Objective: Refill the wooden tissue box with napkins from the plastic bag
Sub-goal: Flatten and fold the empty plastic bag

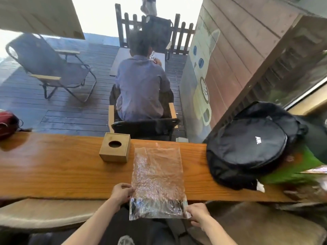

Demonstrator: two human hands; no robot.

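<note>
A clear plastic bag (156, 181) lies flat and lengthwise across the wooden counter (62, 174), its near end hanging over the front edge. No napkins show through it. My left hand (122, 191) pinches the bag's left edge near the counter's front. My right hand (197, 213) grips its near right corner below the counter edge. The wooden tissue box (115, 149), square with a round hole in its lid, stands just left of the bag's far end, near the counter's back edge. The hole looks dark.
A black backpack (247, 149) lies on the counter's right part. A red bag (7, 123) sits at the far left. Beyond the counter a person sits in a chair (143, 126), back turned. A folding chair (51, 68) stands on the deck.
</note>
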